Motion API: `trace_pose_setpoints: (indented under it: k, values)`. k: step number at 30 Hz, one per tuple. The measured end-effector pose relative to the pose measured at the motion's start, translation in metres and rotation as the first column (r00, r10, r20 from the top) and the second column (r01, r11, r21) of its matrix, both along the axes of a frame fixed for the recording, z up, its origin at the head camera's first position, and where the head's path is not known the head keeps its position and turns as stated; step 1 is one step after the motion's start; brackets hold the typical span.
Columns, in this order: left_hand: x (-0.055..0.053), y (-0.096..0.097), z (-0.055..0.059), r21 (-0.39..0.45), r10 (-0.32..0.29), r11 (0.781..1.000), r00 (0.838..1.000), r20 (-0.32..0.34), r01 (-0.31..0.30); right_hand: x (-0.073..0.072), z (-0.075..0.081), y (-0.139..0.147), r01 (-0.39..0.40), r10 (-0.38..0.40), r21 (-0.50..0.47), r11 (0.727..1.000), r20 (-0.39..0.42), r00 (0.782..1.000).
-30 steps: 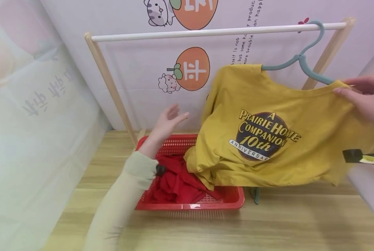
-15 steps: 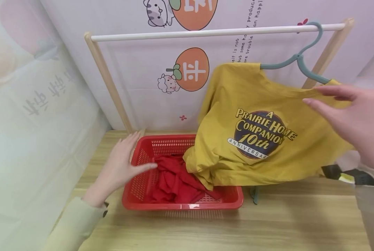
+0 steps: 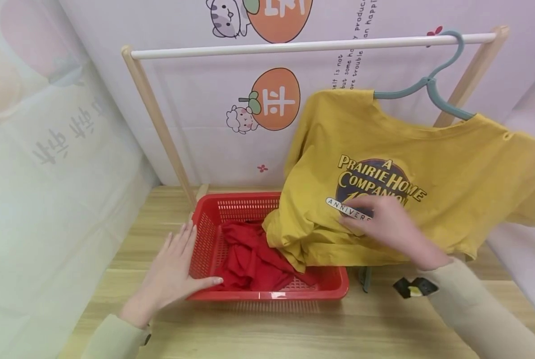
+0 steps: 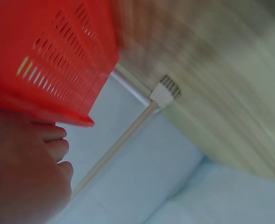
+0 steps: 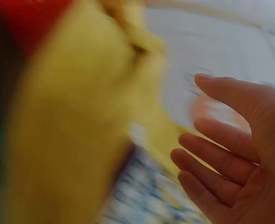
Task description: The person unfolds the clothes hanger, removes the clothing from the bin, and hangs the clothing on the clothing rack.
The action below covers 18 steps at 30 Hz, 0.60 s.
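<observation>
Since half a second ago your right hand (image 3: 390, 224) has dropped from the shirt's shoulder at the right edge to the middle of the head view, over the printed emblem of the yellow T-shirt (image 3: 455, 174); your left hand (image 3: 170, 276) has slid down to the lower left corner of the red basket (image 3: 267, 294). From the head camera, the left fingers lie straight and spread, flat against the basket's outer wall, thumb along its front rim. Your right fingers are relaxed and open, resting on the shirt, gripping nothing. That shirt hangs on a teal hanger (image 3: 433, 85) from the white rail (image 3: 312, 46) at upper right, its hem spilling into the basket over a red garment (image 3: 249, 259).

On the left wrist view, your left hand (image 4: 25, 172) sits under the basket (image 4: 53, 56) at upper left.

The right wrist view is badly blurred: your right hand (image 5: 235, 158) appears open at the right, yellow fabric (image 5: 72, 140) filling the left.
</observation>
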<state>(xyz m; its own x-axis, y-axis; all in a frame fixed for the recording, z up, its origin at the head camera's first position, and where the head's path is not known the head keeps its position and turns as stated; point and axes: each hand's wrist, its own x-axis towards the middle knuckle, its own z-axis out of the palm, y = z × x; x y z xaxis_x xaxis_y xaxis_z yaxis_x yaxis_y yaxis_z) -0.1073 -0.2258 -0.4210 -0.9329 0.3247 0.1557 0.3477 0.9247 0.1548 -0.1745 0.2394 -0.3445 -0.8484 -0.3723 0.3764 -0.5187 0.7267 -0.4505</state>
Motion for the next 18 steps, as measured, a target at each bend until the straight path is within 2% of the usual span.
trace_pose_setpoints:
  k: [3,7,11,18]
  values:
    - [0.002,0.001,-0.004,-0.002,0.022,1.000,0.999,0.036,-0.021,-0.005,-0.028,-0.013,-0.026,0.028,-0.017,1.000,0.083,0.996]
    - [0.002,0.003,-0.003,-0.002,0.024,1.000,0.998,0.056,-0.024,-0.010,-0.053,-0.023,-0.002,0.002,0.000,1.000,0.102,0.995]
    - [0.002,0.003,-0.002,-0.005,0.020,1.000,0.998,0.064,-0.020,-0.015,-0.063,-0.029,0.023,-0.024,0.014,1.000,0.049,0.998]
    - [0.003,0.002,-0.004,0.021,0.020,1.000,0.996,0.086,-0.022,-0.023,-0.065,-0.030,0.001,-0.001,0.010,1.000,-0.005,1.000]
